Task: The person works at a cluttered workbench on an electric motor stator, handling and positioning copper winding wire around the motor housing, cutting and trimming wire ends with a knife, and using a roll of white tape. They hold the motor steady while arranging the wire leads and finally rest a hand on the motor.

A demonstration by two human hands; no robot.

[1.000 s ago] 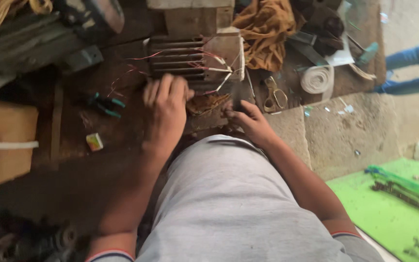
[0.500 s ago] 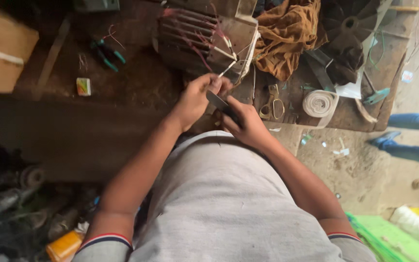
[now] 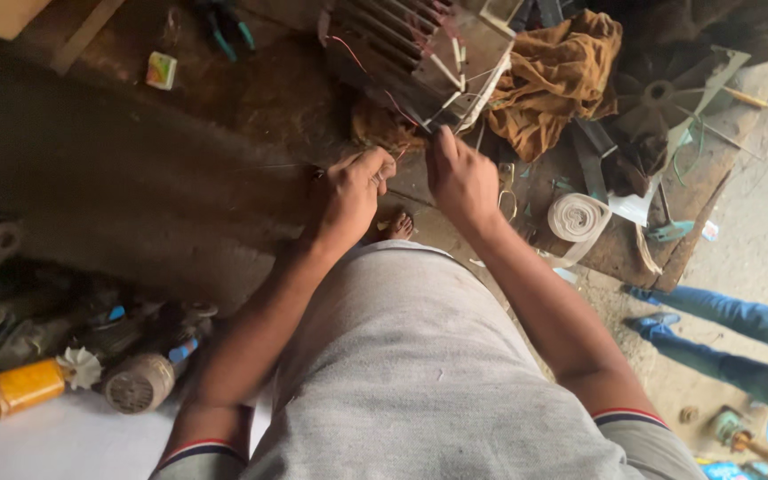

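Hands first: the left hand (image 3: 348, 191) is curled tight, apparently pinching a thin wire that runs off to its left, while the right hand (image 3: 460, 178) is closed with its fingertips up against the wire ends at the open face of the finned motor housing (image 3: 411, 53); what the right one grips is too small to tell. The two are near each other but not touching. The motor sits just beyond them on the bench (image 3: 251, 89). To do this well, I judge the strand should stay taut and straight, guided without kinking. An ochre rag (image 3: 562, 80) lies beside the motor, a roll of white tape (image 3: 577, 216) to the right. Below the dark, grimy bench, old motors and an orange can (image 3: 21, 387) rest on the floor; another person's blue-trousered legs (image 3: 740, 338) stand nearby.
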